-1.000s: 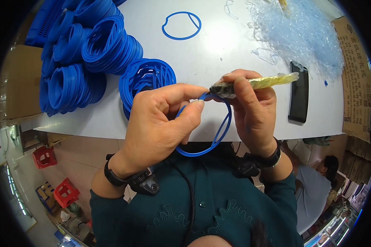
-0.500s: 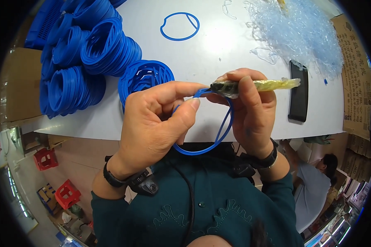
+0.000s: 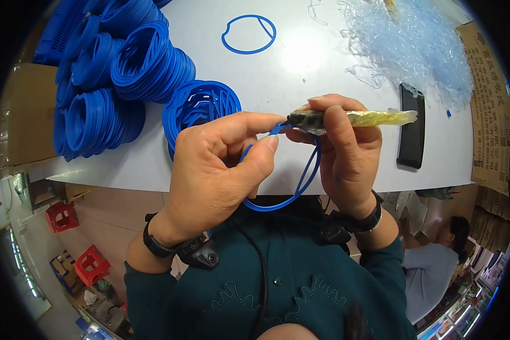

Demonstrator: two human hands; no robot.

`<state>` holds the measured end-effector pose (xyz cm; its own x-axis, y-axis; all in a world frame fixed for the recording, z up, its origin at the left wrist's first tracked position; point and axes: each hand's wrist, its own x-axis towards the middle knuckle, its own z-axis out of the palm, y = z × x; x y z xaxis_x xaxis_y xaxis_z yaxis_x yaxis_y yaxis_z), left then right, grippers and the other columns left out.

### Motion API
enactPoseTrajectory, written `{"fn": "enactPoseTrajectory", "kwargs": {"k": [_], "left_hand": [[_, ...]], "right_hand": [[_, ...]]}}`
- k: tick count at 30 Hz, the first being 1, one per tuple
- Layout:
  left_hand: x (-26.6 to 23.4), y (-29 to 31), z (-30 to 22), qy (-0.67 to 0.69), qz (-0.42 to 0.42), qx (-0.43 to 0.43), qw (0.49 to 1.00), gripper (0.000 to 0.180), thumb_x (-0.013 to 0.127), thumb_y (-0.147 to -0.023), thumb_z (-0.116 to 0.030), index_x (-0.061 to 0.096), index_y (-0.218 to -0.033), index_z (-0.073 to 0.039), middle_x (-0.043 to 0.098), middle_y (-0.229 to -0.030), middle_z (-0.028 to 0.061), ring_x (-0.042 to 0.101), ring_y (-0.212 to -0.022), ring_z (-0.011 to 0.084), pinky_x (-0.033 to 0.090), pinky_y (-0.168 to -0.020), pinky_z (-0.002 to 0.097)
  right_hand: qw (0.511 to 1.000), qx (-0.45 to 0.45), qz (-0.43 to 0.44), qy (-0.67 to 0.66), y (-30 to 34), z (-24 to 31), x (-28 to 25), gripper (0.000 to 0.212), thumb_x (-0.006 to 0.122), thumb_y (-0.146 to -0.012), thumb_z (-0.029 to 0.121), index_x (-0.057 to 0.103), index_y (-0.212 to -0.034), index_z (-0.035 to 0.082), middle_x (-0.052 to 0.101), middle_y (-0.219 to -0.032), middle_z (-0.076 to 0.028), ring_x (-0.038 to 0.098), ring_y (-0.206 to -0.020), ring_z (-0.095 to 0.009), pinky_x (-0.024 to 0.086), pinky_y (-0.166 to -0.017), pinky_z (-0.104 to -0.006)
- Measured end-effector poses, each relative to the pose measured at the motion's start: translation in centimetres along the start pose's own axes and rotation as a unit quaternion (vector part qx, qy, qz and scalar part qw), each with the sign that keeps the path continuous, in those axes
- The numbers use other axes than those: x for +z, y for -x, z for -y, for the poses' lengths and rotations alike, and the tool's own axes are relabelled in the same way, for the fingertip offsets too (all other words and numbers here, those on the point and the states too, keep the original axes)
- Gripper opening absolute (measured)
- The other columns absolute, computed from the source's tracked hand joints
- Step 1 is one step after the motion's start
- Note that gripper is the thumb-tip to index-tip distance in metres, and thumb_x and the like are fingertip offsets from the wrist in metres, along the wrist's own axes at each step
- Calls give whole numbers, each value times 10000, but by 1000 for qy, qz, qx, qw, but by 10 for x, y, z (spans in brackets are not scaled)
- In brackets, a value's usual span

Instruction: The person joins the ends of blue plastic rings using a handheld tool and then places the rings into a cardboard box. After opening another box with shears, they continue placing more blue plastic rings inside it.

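Observation:
My left hand point(image 3: 218, 164) pinches a thin blue plastic ring point(image 3: 275, 208) at its upper edge between thumb and forefinger. The ring hangs below the fingers and has a strip running across its right side. In my right hand point(image 3: 348, 147) is a slim hand tool wrapped in yellowish clear tape point(image 3: 382, 117), its tail pointing right. The tool's dark front end meets the ring right at the left fingertips; its very tip is too small to make out. The right fingers also sit against the ring's right side.
Stacks of blue rings point(image 3: 147, 62) fill the table's left side, with another stack point(image 3: 201, 102) behind my left hand. A single ring point(image 3: 249, 34) lies farther back. At right are a heap of clear plastic scraps point(image 3: 408, 45), a black phone-like slab point(image 3: 411, 127) and a carton point(image 3: 490, 107). A person point(image 3: 433, 272) sits at lower right.
Both hands hold nearly the same pose, the left shifted very slightly right. The tool's tail has moved a little to the right. The person at lower right has shifted slightly.

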<state>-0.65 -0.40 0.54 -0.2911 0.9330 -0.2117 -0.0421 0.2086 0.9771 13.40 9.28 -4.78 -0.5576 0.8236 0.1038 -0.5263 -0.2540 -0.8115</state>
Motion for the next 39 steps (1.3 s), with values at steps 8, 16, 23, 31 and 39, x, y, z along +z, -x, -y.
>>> {"fn": "enactPoseTrajectory", "kwargs": {"k": [8,16,23,31,39], "left_hand": [[-1,0,2,-8,1,-8,1000,234,593,-883,-66,625,-1079,58,574,-610,-17,486,-479,3,367,-429,150],[-2,-1,4,0,23,0,1000,234,588,-890,-65,619,-1085,60,557,-596,-26,486,-483,5,364,-434,158],[-1,1,1,-3,44,-12,999,238,583,-895,-58,611,-1099,60,551,-598,-29,475,-485,6,347,-437,164],[-7,1,6,-6,44,8,999,250,606,-901,-75,603,-1118,50,551,-597,-26,470,-494,12,341,-448,173],[-3,1,1,45,55,7,997,227,621,-901,-108,618,-1077,36,586,-615,-8,492,-508,14,352,-447,163]], "right_hand": [[999,25,13,45,1,-3,-3,243,538,-958,214,593,-1065,3,635,-972,-117,660,-875,-191,587,-752,-350],[994,109,14,-21,-4,-3,-5,238,528,-962,272,583,-1040,54,612,-935,-86,621,-914,-163,547,-855,-371],[975,132,149,-104,-24,-11,-27,268,489,-972,310,576,-1013,60,587,-899,-69,565,-961,-150,500,-885,-348],[832,-217,207,467,-28,49,-8,120,705,-778,40,673,-894,36,591,-840,-73,549,-673,-122,456,-569,-231],[690,-407,205,562,-23,34,-3,224,794,-624,17,703,-825,59,573,-786,-51,502,-579,-127,385,-461,-227]]}}
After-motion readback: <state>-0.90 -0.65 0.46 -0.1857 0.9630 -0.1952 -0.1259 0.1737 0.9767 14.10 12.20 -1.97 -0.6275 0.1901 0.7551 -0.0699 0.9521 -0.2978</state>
